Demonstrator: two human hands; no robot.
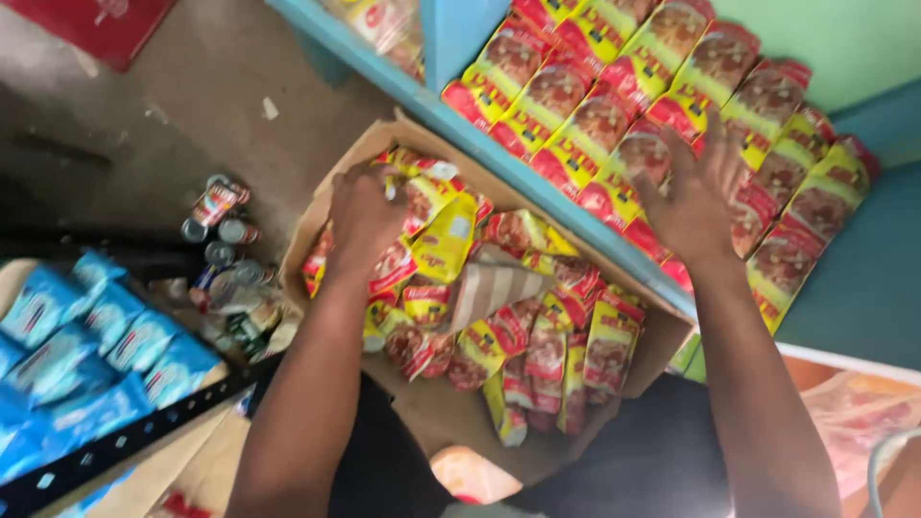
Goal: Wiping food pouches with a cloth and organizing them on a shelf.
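Two hands were at work over an open cardboard box (422,422) full of red-and-yellow noodle packets (537,336), which sat in the person's lap at about six o'clock from the blue shelf (499,158). The left hand (363,216) was sunk into the pile at the box's ten o'clock corner, its fingers curled down onto a yellow packet (443,235), though whether they had truly closed on it could not be told, since the fingertips were buried among wrappers. The right hand (693,197) lay at two o'clock from the box, fingers spread wide and flat, pressing on the shelved rows of packets (672,96) and gripping nothing. Several risks seemed likely to me. Those shelved packets stood leaning in overlapped rows right to the shelf's edge, so a careless push or lift of the right palm could have tipped the front row back into the box. Slick wrappers (they looked glossy) might have slid from a loose left grasp. With the box balanced on the lap, a shift of the legs could have spilled it toward the tins (219,225) on the floor at nine o'clock, just beside the blue sachets (86,355).
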